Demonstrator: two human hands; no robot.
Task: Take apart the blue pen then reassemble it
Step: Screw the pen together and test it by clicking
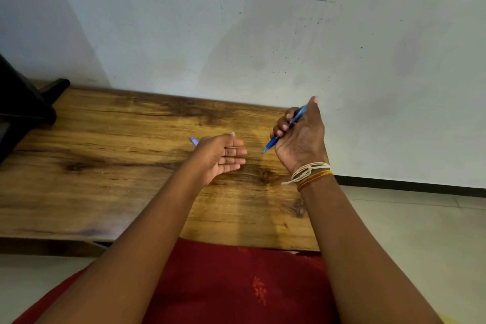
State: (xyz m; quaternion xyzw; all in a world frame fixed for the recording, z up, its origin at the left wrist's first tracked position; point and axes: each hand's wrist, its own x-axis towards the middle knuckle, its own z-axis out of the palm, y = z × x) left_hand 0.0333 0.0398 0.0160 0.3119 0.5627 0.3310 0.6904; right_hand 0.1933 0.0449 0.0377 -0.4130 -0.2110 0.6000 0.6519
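At center right of the frame, the right hand [299,137] wraps its curled fingers [282,126] around the blue pen [285,129], tip angled down-left, probably steadied for pulling apart. The left hand [223,156] hovers at center, fingers spread, holding nothing. A small pale-blue piece [194,141], perhaps a pen part, lies on the wooden table [105,155] just behind it. No containers show.
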